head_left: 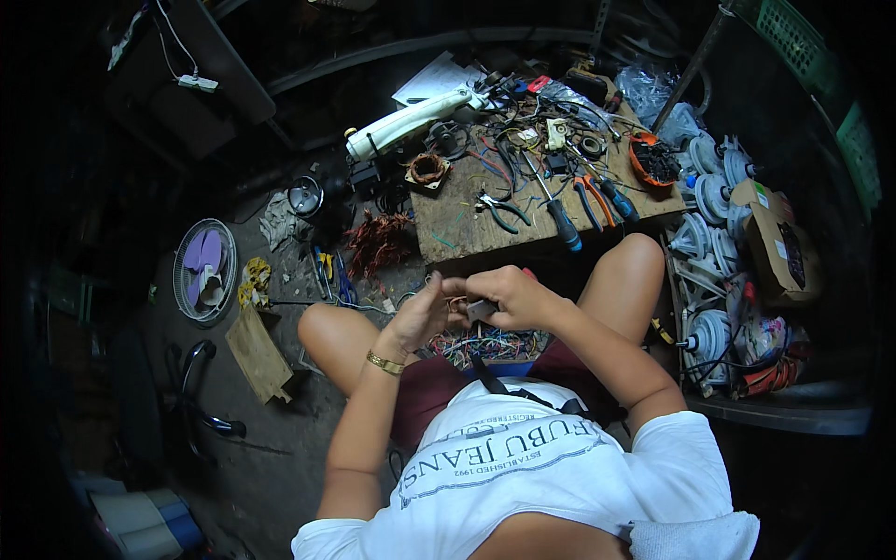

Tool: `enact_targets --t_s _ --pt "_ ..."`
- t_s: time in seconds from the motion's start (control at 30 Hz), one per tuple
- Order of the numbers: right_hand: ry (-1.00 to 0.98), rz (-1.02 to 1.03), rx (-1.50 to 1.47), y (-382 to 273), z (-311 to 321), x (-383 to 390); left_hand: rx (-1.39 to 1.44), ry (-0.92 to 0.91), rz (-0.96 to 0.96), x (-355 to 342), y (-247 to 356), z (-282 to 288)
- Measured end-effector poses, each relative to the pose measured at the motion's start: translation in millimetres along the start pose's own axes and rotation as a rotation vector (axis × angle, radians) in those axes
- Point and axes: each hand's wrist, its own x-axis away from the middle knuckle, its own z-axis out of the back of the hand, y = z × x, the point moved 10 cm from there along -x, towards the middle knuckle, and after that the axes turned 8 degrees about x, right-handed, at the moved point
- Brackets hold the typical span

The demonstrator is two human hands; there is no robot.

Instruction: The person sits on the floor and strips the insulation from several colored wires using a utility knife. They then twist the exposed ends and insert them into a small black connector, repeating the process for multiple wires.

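Observation:
My hands meet above my lap, in front of the wooden work block [551, 238]. My right hand [511, 297] is closed around a flat grey metal piece [481, 310] whose kind I cannot tell; a bit of red shows just beyond its knuckles. Close beside it, my left hand [422, 313] has its fingers bent together, and what they pinch, if anything, is hidden. A tangle of cut coloured wires [490, 347] lies in a blue container below both hands. On the block are diagonal pliers [504, 213], orange-handled pliers [595, 201], a screwdriver [563, 224] and a copper-wound motor stator [427, 171].
A white fan stem [411, 121] lies across the block's far left. An orange bowl [644, 166] of dark small parts stands at its right. White fan motor housings [707, 345] crowd the right side. Copper wire scrap [381, 241] and a fan cage [205, 271] lie on the left floor.

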Motion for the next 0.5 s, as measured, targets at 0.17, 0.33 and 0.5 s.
enact_targets --t_s 0.17,0.33,0.5 --pt "-0.071 0.125 0.199 -19.8 -1.4 2.2 -0.487 -0.037 0.128 5.0 0.4 6.8" --pt "0.080 0.106 0.167 -5.0 3.2 6.3 -0.831 0.111 -0.028 1.2 19.9 6.5" --pt "0.045 -0.594 -0.704 80.0 -40.9 31.1 -1.976 -0.063 -0.969 30.7 55.0 -83.6"
